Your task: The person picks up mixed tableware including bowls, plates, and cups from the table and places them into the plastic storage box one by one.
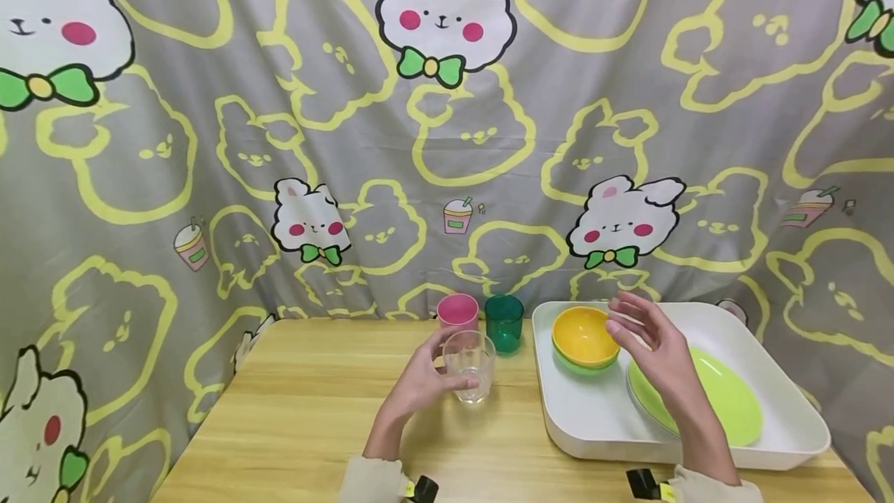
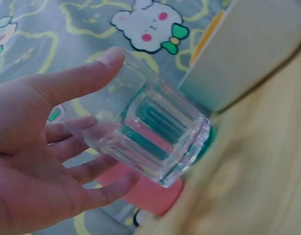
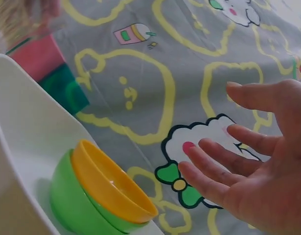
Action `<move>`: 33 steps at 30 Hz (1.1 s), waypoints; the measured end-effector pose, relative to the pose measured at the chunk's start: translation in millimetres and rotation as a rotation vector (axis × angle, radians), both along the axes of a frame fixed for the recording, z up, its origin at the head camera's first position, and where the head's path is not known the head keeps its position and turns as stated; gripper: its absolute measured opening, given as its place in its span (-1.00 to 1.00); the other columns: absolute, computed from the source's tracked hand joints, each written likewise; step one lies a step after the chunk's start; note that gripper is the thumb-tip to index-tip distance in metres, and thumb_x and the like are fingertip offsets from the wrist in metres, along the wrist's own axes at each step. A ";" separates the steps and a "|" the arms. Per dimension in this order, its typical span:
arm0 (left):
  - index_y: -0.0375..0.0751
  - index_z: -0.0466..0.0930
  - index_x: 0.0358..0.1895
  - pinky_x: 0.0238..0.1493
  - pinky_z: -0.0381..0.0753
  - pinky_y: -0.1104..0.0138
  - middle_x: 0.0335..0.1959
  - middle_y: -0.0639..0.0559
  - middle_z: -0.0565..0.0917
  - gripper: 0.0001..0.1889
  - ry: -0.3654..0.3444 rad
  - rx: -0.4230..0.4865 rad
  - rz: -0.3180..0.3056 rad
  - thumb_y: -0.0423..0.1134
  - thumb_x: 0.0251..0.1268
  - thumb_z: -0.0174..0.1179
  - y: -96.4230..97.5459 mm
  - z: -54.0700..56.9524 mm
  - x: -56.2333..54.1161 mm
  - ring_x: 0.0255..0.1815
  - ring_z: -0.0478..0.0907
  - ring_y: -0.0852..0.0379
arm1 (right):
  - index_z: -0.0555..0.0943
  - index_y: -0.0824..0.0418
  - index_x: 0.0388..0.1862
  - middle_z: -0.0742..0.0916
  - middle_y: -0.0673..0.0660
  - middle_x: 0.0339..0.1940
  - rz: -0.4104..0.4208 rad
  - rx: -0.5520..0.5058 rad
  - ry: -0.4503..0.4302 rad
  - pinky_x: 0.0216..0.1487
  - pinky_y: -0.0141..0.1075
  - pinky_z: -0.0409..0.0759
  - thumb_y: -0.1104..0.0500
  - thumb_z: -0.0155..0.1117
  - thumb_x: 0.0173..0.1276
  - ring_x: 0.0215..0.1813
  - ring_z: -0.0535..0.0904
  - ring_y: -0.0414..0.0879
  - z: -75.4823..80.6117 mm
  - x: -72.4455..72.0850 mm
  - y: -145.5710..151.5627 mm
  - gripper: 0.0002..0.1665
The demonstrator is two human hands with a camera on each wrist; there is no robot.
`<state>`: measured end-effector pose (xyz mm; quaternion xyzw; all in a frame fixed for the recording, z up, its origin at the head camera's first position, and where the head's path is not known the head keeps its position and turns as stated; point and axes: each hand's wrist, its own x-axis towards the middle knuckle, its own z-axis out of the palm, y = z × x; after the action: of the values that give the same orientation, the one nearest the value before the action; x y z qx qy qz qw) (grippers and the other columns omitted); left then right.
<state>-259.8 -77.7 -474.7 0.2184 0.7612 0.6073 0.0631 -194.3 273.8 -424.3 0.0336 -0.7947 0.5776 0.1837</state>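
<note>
A clear drinking glass (image 1: 473,363) stands upright in my left hand (image 1: 416,380), which holds it from the left side. In the left wrist view the thumb lies along one side of the glass (image 2: 163,122), near the rim, with the other fingers around the opposite side. Just behind the glass are a pink cup (image 1: 457,307) and a green see-through cup (image 1: 504,324). My right hand (image 1: 660,352) is raised over the white tray, beside the yellow bowl (image 1: 585,334), its fingers apart and loosely bent. Nothing is in that hand (image 3: 268,161) in the right wrist view.
The white tray (image 1: 580,441) takes up the right of the wooden table (image 1: 293,410). In it, the yellow bowl is nested in a green bowl (image 3: 72,196), and a lime-green plate (image 1: 729,402) lies to their right. A patterned curtain (image 1: 391,154) hangs behind the table.
</note>
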 end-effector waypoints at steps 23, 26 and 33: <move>-0.27 0.34 0.49 0.46 0.37 0.11 0.40 -0.27 0.48 -0.12 -0.021 0.351 -0.004 -0.42 0.05 0.57 18.0 31.2 8.2 0.43 0.39 -0.18 | 0.27 0.22 0.57 0.50 0.26 0.43 0.288 0.040 -0.024 0.29 -0.14 0.56 0.18 0.47 0.37 0.42 0.44 0.25 -11.9 -13.3 -54.8 -0.12; -0.30 0.34 0.48 0.46 0.37 0.15 0.40 -0.28 0.49 -0.13 -0.036 0.382 -0.013 -0.42 0.06 0.57 23.8 29.5 11.1 0.45 0.40 -0.15 | 0.26 0.19 0.58 0.50 0.24 0.43 0.317 0.042 -0.020 0.30 -0.01 0.52 0.19 0.49 0.35 0.44 0.43 0.25 -14.7 -13.2 -60.1 -0.09; -0.29 0.43 0.43 0.44 0.39 0.18 0.41 -0.40 0.44 -0.20 -0.037 0.439 -0.059 -0.36 0.07 0.58 35.8 29.6 14.0 0.43 0.43 -0.16 | 0.26 0.19 0.58 0.48 0.25 0.46 0.362 0.040 -0.006 0.30 -0.04 0.53 0.22 0.55 0.28 0.45 0.42 0.26 -13.2 -14.3 -68.7 -0.03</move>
<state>-245.8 -41.9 -445.2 0.2377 0.6028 0.7603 0.0456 -208.6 205.1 -437.5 0.1778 -0.7876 0.5853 0.0735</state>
